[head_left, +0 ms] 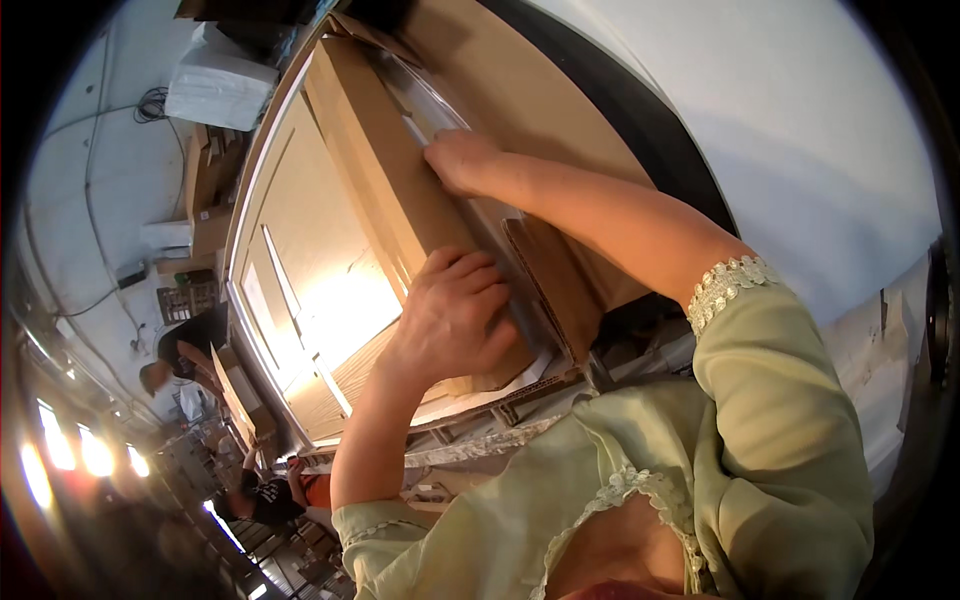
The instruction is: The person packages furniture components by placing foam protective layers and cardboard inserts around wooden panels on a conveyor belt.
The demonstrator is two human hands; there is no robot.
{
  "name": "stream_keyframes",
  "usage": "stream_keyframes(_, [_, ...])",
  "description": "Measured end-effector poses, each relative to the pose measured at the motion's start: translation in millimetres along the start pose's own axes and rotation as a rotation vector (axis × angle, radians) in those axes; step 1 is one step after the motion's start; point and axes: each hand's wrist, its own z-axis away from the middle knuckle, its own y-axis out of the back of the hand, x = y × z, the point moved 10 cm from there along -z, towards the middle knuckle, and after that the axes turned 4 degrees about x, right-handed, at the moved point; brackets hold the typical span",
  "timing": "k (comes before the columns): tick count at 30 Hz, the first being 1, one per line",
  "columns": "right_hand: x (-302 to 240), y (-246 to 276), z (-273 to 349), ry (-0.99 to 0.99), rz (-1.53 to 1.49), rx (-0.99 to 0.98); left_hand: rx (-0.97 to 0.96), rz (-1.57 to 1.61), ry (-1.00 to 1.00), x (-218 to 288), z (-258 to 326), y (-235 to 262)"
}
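My left hand (450,320) rests at the near end of a long folded cardboard piece (355,160), its fingers curled over the edge. Farther along, my right hand (462,160) is closed, with its fingertips down at the same piece's right side, by a strip of shiny clear plastic (425,100). What those fingertips hold is hidden. Left of the cardboard lies a pale wooden panel (320,220) with long grooves or gaps and a strong glare. A raised cardboard flap (545,285) stands to the right of my left hand.
A broad cardboard sheet (540,110) spreads beyond my right arm, with a white surface (780,130) past it. Below the work runs a roller-like rail (500,415). Two other people work at the left, one by an open carton (240,395). A white wrapped bundle (220,85) sits behind.
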Motion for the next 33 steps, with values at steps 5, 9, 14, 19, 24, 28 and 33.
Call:
stream_keyframes(5, [15, 4, -19, -0.068, -0.115, -0.191, -0.056, -0.025, 0.025, -1, -2, -5])
stream_keyframes(9, [7, 30, -6, -0.051, -0.313, -0.114, -0.096, -0.032, 0.05, -3, -2, -10])
stream_keyframes(14, [37, 126, 47, 0.056, -0.776, 0.307, -0.008, 0.005, 0.025, -1, -3, -1])
stream_keyframes(19, [164, 221, 162, -0.031, -0.321, 0.476, -0.024, -0.004, 0.061, -1, -3, 0])
stream_keyframes(24, [260, 297, 342, -0.378, 0.756, 0.468, -0.047, -0.006, 0.084, 1, -4, 1])
stream_keyframes(28, [272, 287, 417, -0.516, 1.02, 0.449, -0.096, -0.002, 0.132, -2, -6, 0])
stream_keyframes(33, [254, 267, 403, -0.446, 1.02, 0.567, -0.13, -0.044, 0.147, -8, -17, -9])
